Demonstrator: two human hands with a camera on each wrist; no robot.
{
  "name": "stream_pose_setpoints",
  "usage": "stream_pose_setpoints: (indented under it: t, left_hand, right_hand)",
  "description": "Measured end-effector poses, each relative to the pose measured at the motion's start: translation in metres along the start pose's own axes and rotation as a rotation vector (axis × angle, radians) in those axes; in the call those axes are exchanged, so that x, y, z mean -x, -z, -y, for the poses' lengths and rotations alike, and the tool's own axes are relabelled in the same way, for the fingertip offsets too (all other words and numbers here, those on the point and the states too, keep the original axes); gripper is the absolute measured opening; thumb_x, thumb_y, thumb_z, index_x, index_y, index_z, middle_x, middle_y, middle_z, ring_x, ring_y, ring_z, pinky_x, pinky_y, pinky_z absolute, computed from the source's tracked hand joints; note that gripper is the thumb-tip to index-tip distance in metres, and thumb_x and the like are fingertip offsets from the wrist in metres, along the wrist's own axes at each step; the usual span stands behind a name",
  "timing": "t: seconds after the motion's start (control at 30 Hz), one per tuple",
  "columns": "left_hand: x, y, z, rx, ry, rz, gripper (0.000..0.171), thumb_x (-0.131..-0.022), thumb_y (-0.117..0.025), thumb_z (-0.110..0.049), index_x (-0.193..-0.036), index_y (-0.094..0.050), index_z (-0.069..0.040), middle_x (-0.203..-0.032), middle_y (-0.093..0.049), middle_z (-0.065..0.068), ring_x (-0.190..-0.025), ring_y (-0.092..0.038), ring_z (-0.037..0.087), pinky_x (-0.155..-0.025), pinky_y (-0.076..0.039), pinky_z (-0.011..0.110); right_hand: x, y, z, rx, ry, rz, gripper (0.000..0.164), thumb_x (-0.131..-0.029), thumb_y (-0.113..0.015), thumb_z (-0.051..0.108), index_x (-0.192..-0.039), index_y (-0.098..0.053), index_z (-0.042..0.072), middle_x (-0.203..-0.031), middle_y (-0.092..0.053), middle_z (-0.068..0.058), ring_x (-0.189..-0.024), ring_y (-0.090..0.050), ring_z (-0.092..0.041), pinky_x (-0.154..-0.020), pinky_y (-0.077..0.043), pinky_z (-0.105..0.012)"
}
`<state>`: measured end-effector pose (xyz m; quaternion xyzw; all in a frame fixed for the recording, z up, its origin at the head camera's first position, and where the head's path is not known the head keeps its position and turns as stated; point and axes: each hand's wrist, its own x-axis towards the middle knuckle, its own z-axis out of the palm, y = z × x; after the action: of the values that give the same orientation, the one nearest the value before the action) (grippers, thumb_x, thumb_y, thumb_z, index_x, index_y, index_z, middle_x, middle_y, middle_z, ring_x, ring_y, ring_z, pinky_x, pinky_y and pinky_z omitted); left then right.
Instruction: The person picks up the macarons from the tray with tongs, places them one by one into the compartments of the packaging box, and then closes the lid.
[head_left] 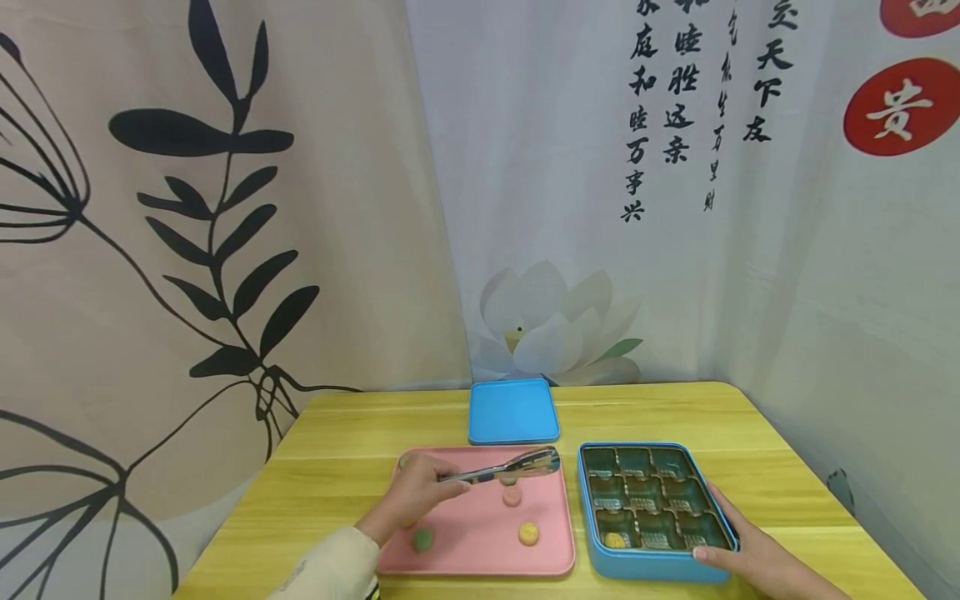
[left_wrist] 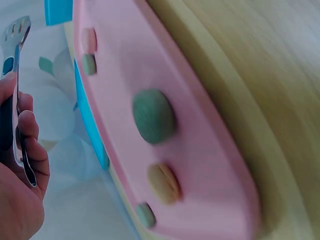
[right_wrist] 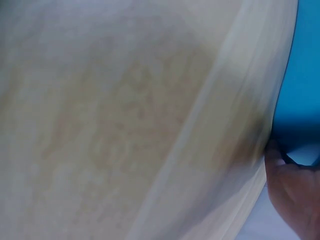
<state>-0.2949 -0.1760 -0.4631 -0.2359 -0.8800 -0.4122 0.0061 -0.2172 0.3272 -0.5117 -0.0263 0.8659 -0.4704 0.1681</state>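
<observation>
1. Left hand (head_left: 420, 492) is gripping the metal tongs (head_left: 502, 471) by the handle, its fingers curling round it. The tongs' ends are lying close together; no cookie is showing between them.
2. Their long axis is running sideways above the far part of the pink tray (head_left: 480, 557), ends pointing right, toward the blue box (head_left: 652, 567).
3. A green cookie (head_left: 508, 481) is sitting to the right of the left hand, partly hidden by the tongs. A pink cookie (head_left: 512, 497) is lying just nearer the person, and a yellow cookie (head_left: 528, 534) is resting closer still to the tray's near edge. For all three, the left hand is being the nearer one.
4. Another green cookie (head_left: 423, 540) is lying near the left wrist; the left wrist view is also showing an orange cookie (left_wrist: 163, 183) and a small green cookie (left_wrist: 145, 215).
5. Right hand (head_left: 753, 546) is holding the box at its near right corner, thumb pressing there. Its nine compartments are standing in three rows; a second yellow cookie (head_left: 615, 540) is occupying the near left one, and no cookie is showing in the others.
6. What looks like a blue lid (head_left: 513, 412) is lying behind the tray on the worktop (head_left: 337, 467).
</observation>
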Motion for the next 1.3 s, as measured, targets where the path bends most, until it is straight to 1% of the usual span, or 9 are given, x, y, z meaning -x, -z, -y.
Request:
stream_pose_setpoints:
  t: [0.07, 0.27, 0.4, 0.53, 0.8, 0.93, 1.07, 1.13, 1.3]
  left_hand:
    - [-0.003, -0.005, -0.006, 0.007, -0.002, 0.009, 0.007, -0.087, -0.077, -0.026, -0.086, -0.079, -0.019, -0.058, -0.049, -0.013, -0.052, -0.032, 0.004, -0.047, -0.027, 0.021]
    - [-0.013, -0.02, -0.022, 0.037, -0.006, 0.034, 0.005, -0.087, -0.077, -0.024, -0.083, -0.079, -0.021, -0.062, -0.06, -0.012, -0.05, -0.029, 0.005, -0.046, -0.027, 0.021]
    - [-0.019, -0.033, -0.03, 0.052, -0.001, 0.043, 0.005, -0.087, -0.078, -0.024, -0.084, -0.079, -0.02, -0.06, -0.057, -0.012, -0.049, -0.028, 0.005, -0.045, -0.025, 0.021]
    - [-0.024, -0.047, -0.039, 0.077, 0.018, 0.053, 0.004, -0.085, -0.079, -0.023, -0.085, -0.08, -0.02, -0.064, -0.063, -0.013, -0.049, -0.027, 0.006, -0.045, -0.023, 0.023]
    - [-0.034, -0.073, -0.059, 0.078, -0.034, 0.055, 0.005, -0.083, -0.081, -0.018, -0.079, -0.079, -0.016, -0.064, -0.065, -0.015, -0.054, -0.042, 0.002, -0.047, -0.033, 0.019]
    - [-0.038, -0.084, -0.068, 0.092, -0.046, 0.049, 0.004, -0.081, -0.082, -0.018, -0.079, -0.08, -0.015, -0.068, -0.068, -0.015, -0.061, -0.051, 0.0, -0.054, -0.044, 0.02]
    - [-0.041, -0.095, -0.076, 0.1, -0.041, 0.052, 0.006, -0.08, -0.083, -0.019, -0.08, -0.08, -0.014, -0.069, -0.069, -0.015, -0.065, -0.055, -0.002, -0.057, -0.048, 0.021]
    - [-0.042, -0.101, -0.079, 0.065, -0.058, 0.05, 0.006, -0.08, -0.083, -0.02, -0.079, -0.08, -0.015, -0.065, -0.066, -0.017, -0.062, -0.052, -0.002, -0.056, -0.047, 0.021]
    - [-0.044, -0.114, -0.088, -0.061, -0.109, 0.051, 0.007, -0.08, -0.082, -0.026, -0.077, -0.08, -0.02, -0.058, -0.06, -0.022, -0.054, -0.043, -0.004, -0.065, -0.038, 0.024]
  right_hand:
    - [0.0, 0.0, 0.0, -0.002, -0.003, -0.001, 0.101, -0.098, -0.063, 0.036, -0.155, 0.014, 0.003, -0.152, 0.007, -0.042, -0.132, -0.016, -0.067, -0.091, -0.033, -0.073]
    - [-0.001, 0.0, -0.001, 0.004, 0.003, -0.01, 0.102, -0.097, -0.064, 0.037, -0.155, 0.013, 0.004, -0.152, 0.004, -0.043, -0.128, -0.03, -0.066, -0.09, -0.036, -0.071]
    - [-0.001, 0.0, -0.002, 0.006, 0.008, -0.003, 0.101, -0.098, -0.063, 0.035, -0.155, 0.014, 0.004, -0.152, 0.006, -0.043, -0.13, -0.022, -0.067, -0.09, -0.035, -0.072]
    - [0.0, 0.001, -0.002, 0.004, 0.021, 0.005, 0.1, -0.098, -0.062, 0.034, -0.155, 0.014, 0.003, -0.152, 0.008, -0.042, -0.131, -0.013, -0.068, -0.09, -0.034, -0.073]
    - [0.0, 0.0, -0.002, -0.005, 0.021, 0.008, 0.099, -0.099, -0.062, 0.034, -0.155, 0.014, 0.002, -0.152, 0.009, -0.041, -0.133, -0.007, -0.068, -0.091, -0.031, -0.075]
    - [0.0, 0.0, -0.002, -0.014, 0.012, 0.01, 0.099, -0.099, -0.062, 0.034, -0.155, 0.014, 0.004, -0.153, 0.01, -0.04, -0.133, -0.004, -0.067, -0.092, -0.029, -0.076]
    - [0.0, 0.0, -0.002, -0.02, 0.017, -0.005, 0.1, -0.098, -0.063, 0.034, -0.155, 0.013, 0.003, -0.153, 0.008, -0.04, -0.134, -0.009, -0.066, -0.092, -0.03, -0.075]
    - [0.001, 0.0, -0.002, -0.018, 0.021, -0.011, 0.1, -0.098, -0.063, 0.034, -0.155, 0.012, 0.002, -0.153, 0.007, -0.04, -0.134, -0.01, -0.066, -0.093, -0.031, -0.074]
    - [0.001, 0.0, -0.002, -0.009, 0.01, -0.011, 0.1, -0.098, -0.063, 0.036, -0.156, 0.011, 0.002, -0.153, 0.007, -0.04, -0.134, -0.007, -0.066, -0.093, -0.03, -0.075]
